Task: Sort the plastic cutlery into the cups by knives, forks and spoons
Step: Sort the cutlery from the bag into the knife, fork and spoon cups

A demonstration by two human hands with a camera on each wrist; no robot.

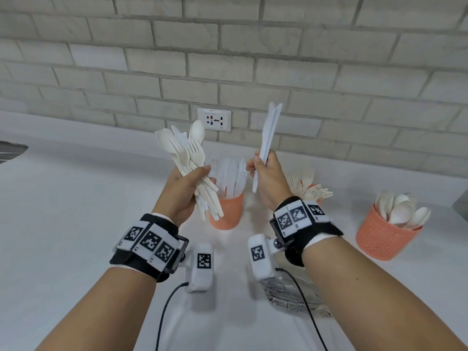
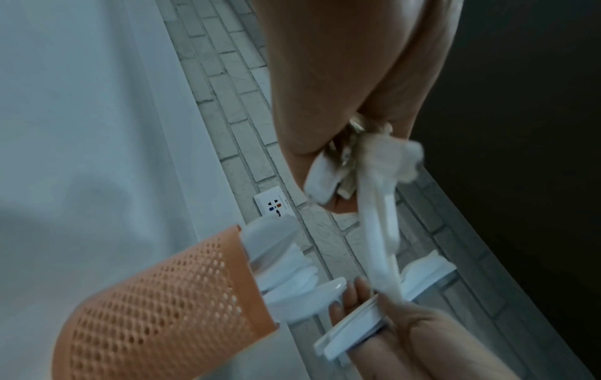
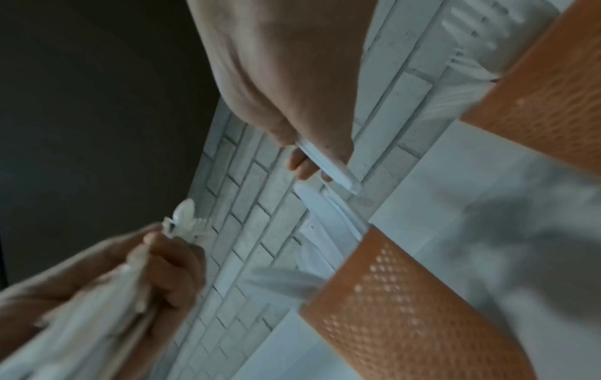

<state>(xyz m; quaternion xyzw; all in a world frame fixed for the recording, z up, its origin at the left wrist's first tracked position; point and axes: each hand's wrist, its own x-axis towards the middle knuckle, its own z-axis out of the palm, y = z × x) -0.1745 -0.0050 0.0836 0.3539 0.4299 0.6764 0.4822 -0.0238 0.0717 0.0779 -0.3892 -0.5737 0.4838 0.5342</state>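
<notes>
While the left hand (image 1: 188,191) clenches a mixed bundle of cutlery (image 1: 188,158) above the knife cup (image 1: 226,211), the right hand (image 1: 268,178) grasps two knives (image 1: 269,130) beside it; a loose grip could spill pieces onto the tabletop (image 1: 76,211), or into the wrong cup.

Orange mesh cup (image 2: 156,308) of white knives (image 2: 286,280); just right of it, right hand (image 2: 406,342) gripping knives; wall outlet (image 2: 274,205) above.
</notes>
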